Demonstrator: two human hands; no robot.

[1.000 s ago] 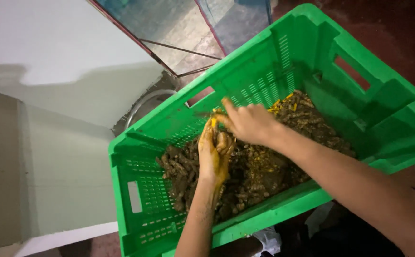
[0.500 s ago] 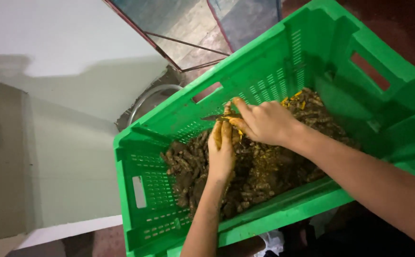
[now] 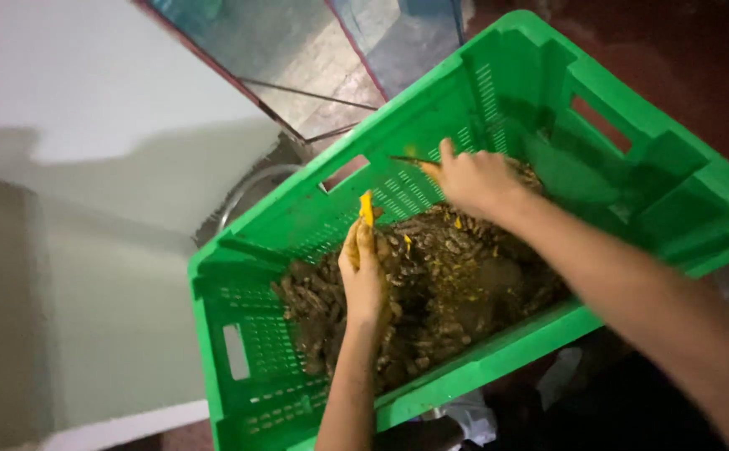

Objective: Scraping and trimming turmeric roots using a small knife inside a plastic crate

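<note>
The left hand (image 3: 363, 276) is closing around a bright yellow piece (image 3: 367, 207), pinching it at the fingertips so that it is standing up above the fingers, and the hand is resting on the heap of brown roots (image 3: 431, 284). The right hand (image 3: 477, 179) is lifting a little higher, near the far wall of the green crate (image 3: 239, 367); its fingers are curling shut around something thin and dark that looks like a small blade (image 3: 410, 159), but the picture is blurring there and I cannot tell for sure what it is. The two hands are apart, not touching each other. The roots are lying inside the crate, piling mostly in its middle and near side, with small yellow chips (image 3: 458, 222) sitting among them. If the thin thing is a blade, I am judging that the main danger is a slip toward the left fingers, because both hands are working close together and the roots look damp and dirty. The yellow piece is also being held only at the tips, so it may drop back into the heap. The crate is tilting and hanging partly beyond the pale bench (image 3: 88, 250), so a strong push might be shifting it.
</note>
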